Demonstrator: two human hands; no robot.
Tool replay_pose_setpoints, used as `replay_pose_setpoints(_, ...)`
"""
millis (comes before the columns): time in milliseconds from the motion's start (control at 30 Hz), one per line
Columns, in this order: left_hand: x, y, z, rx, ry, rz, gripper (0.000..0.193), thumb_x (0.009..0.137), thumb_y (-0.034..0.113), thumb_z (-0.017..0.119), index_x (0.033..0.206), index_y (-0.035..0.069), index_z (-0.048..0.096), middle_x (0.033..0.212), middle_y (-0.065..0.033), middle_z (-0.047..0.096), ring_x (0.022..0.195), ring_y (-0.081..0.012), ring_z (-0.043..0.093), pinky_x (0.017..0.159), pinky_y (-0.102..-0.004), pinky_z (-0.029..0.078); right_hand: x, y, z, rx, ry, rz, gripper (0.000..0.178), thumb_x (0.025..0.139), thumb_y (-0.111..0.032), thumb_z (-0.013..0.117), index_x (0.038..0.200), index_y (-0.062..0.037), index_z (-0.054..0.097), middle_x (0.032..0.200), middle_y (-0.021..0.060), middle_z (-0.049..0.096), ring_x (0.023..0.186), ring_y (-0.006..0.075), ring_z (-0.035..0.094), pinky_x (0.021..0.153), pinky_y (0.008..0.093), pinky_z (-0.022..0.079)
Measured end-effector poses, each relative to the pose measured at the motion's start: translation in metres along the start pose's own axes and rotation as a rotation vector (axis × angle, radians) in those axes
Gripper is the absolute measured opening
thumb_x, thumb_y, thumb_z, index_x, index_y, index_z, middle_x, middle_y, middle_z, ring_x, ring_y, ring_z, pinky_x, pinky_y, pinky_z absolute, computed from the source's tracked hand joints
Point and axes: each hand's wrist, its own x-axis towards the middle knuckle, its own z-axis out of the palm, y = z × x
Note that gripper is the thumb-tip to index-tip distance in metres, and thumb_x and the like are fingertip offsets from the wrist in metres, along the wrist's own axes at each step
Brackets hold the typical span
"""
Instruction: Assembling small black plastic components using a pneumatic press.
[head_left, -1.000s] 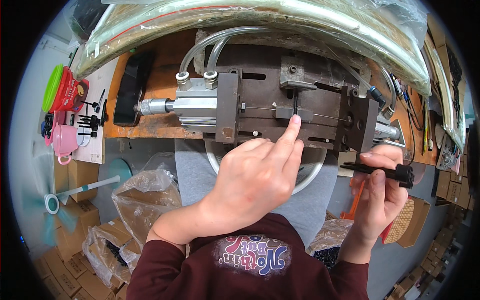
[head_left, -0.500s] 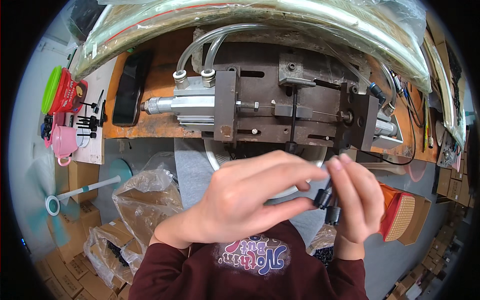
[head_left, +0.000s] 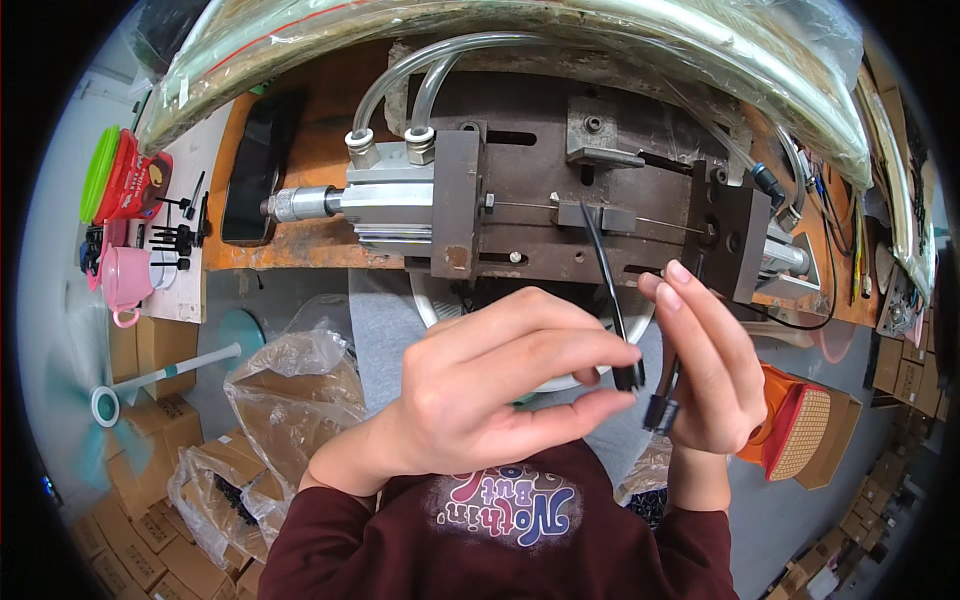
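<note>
My left hand (head_left: 500, 385) pinches a thin black rod (head_left: 606, 270) by its thicker, ridged lower end, between thumb and fingers. The rod slants up and away, its far tip appearing near the small block (head_left: 596, 216) in the middle of the metal fixture (head_left: 545, 240). Close by on the right, my right hand (head_left: 712, 370) is closed around another black rod-like piece with a ridged head (head_left: 660, 412); the fingers hide part of it. Beyond both hands, a small metal bracket (head_left: 592, 130) stands on the fixture, between the left air cylinder (head_left: 392, 205) and the right one (head_left: 785, 258).
Clear hoses (head_left: 440, 50) arch over the fixture. A black phone (head_left: 258, 175) lies left on the bench, near a pink cup (head_left: 127, 277) and several black parts (head_left: 176, 238). A white tub (head_left: 430, 300) sits below the bench edge. Plastic-lined boxes (head_left: 290, 390) and a fan (head_left: 105, 405) are lower left.
The black rod that stood under the bracket is no longer there. The cylinder shafts have drawn back from the small block. My left hand has moved slightly away from my right, holding a rod.
</note>
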Motion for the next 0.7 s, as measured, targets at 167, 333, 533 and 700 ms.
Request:
replay_pose_setpoints(167,-0.003,-0.015,0.005,0.439,0.011,0.108,0.029,0.069,-0.003,0.08,0.097,-0.002,0.073,0.111,-0.0177,0.069,0.089,-0.0254,0.071,0.074,-0.0326,0.058,-0.007,0.012,-0.011,0.256,0.043,0.213,0.045,0.084,-0.011,0.066,0.124,0.0093,0.059,0.122,0.0251,0.061,0.107,0.0343,0.067,0.091,0.0402,0.055)
replay_pose_setpoints(333,-0.001,-0.021,0.011,0.598,-0.131,0.149,0.029,0.072,0.001,0.078,0.099,-0.004,0.069,0.125,-0.0188,0.065,0.095,-0.0264,0.07,0.081,-0.0377,0.058,-0.016,0.012,-0.017,0.422,0.074,0.344,0.099,0.089,-0.073,0.049,0.139,0.0124,0.044,0.138,0.0297,0.047,0.119,0.0418,0.06,0.104,0.0498,0.047)
replay_pose_setpoints(533,0.01,-0.016,0.012,0.731,-0.165,0.083,0.026,0.073,0.005,0.076,0.097,0.001,0.068,0.126,-0.0132,0.066,0.071,-0.0205,0.067,0.066,-0.0312,0.055,-0.006,-0.005,-0.015,0.636,0.2,0.477,0.073,0.087,-0.05,0.069,0.128,0.0063,0.047,0.137,0.0342,0.046,0.117,0.0441,0.061,0.1,0.0504,0.05)
replay_pose_setpoints(700,0.012,-0.01,0.008,0.763,-0.219,0.062,0.029,0.073,0.009,0.077,0.1,0.003,0.069,0.125,-0.0121,0.067,0.066,-0.0186,0.065,0.061,-0.0288,0.053,-0.006,0.0,-0.026,0.559,0.02,0.335,0.046,0.07,0.003,0.082,0.107,0.0029,0.055,0.132,0.0349,0.052,0.101,0.0355,0.069,0.085,0.0392,0.059)
